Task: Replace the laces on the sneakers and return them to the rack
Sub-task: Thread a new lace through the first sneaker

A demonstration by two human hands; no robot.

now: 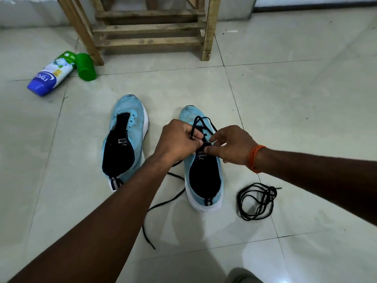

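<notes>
Two light blue sneakers stand side by side on the tiled floor, toes pointing away from me. The left sneaker [124, 137] has no lace. Over the right sneaker [204, 176], my left hand [176, 139] pinches a black lace [201, 121] that is partly threaded through the front eyelets. My right hand [232, 146] pinches at the tongue and lace area from the right side. The lace's free end [163, 203] trails back across the floor between the shoes. A second black lace [257, 201] lies coiled on the floor to the right of the right sneaker.
A wooden slatted rack [149, 29] stands on the floor beyond the sneakers. A white and blue bottle [51, 75] lies on its side at the left, with a green cap [86, 67] beside it. An orange thread band [255, 158] circles my right wrist.
</notes>
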